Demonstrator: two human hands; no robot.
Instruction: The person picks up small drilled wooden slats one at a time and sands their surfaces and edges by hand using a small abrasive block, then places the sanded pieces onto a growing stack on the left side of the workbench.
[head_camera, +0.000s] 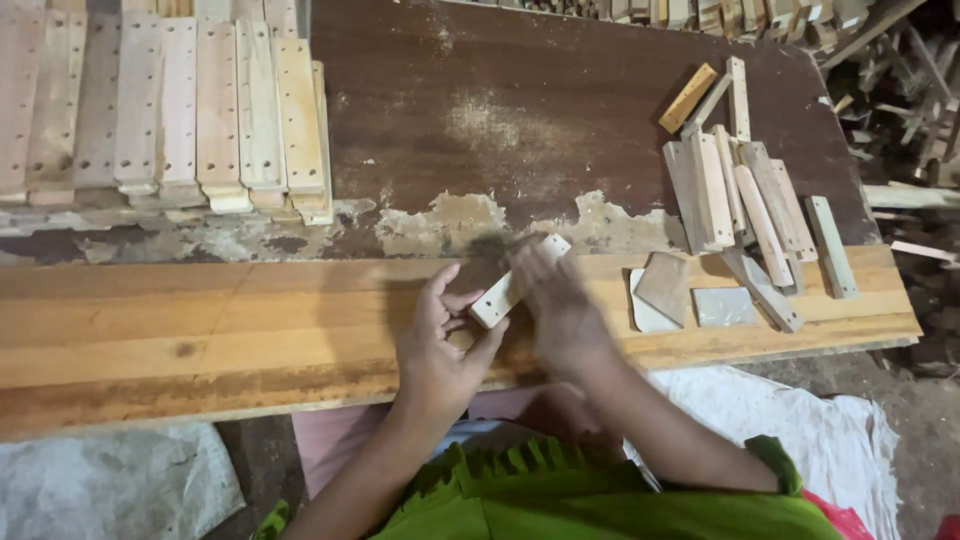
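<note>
pale wooden drilled block (515, 280) is gripped by left hand (440, 345); blurred right hand (560, 305) rests on it, grip cannot be told. finished-looking stacked drilled slats (200, 110) lie far left; loose wooden strips (745, 200) wait right.

No packages, labels, signs or screens show anywhere in this view.

sleeves: green, short | arms: bare | lap: pink cloth
</note>
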